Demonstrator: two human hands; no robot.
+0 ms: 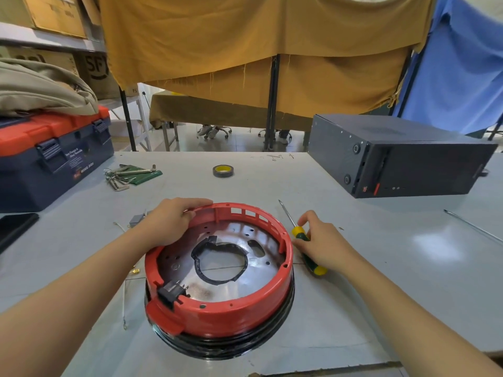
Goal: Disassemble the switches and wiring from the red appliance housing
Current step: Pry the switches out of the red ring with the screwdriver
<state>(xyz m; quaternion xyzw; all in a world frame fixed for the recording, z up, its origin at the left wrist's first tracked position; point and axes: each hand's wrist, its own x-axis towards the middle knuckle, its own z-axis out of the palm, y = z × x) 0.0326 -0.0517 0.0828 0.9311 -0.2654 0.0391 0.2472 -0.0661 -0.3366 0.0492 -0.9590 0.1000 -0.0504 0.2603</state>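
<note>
Far on my left sat a toolbox (51, 156) with a red lid and a blue body, and a tan bag (40, 88) lay on top of it. Next to it on the gray table (353, 268) I saw a bunch of metal keys (128, 175) on a green pouch. A small gray part (137, 219) with thin wires lay just beside my left hand (170, 223). That hand rested on the far left rim of the red housing (217, 276), with the fingers curled over the edge and the thumb along the top, so it held the rim. The red housing sat in the middle of the table, close to me, round and open on top, on a black ring. Inside it I saw a shiny metal plate with a big round hole. A black switch (170, 291) was stuck in the near left wall of the housing. Farther back was a roll of black tape (223, 170). Just right of the housing lay a screwdriver (303, 239) with a yellow and green handle. My right hand (324, 242) was on the handle with bent fingers pinching it, down on the table. Farther right sat a big black box (394, 156), and a thin metal rod (473, 225) lay near the right edge.
</note>
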